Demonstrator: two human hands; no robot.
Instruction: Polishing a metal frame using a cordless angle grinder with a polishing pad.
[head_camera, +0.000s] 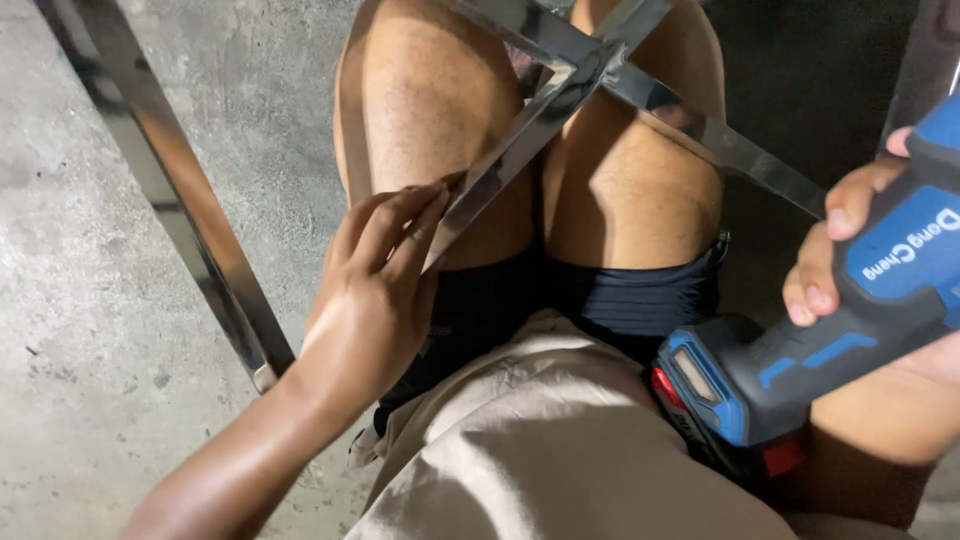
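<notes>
Head view looks down on a seated person's bare knees (520, 150) with a polished steel frame (600, 75) resting across them, upper centre of the frame. The left hand (375, 290), centre left, has its fingers pinched on the free end of one flat bar of that frame. The metal looks stiff, smooth and slippery, with hard edges; a hold along the flat near the joint seems surest. The right hand (835, 250), at the right edge, is wrapped around a blue and black cordless power tool (800, 360), whose battery end sits against the lap. Another steel bar (190, 210) lies on the concrete floor (70, 300), upper left to lower centre, well apart from the hands.
</notes>
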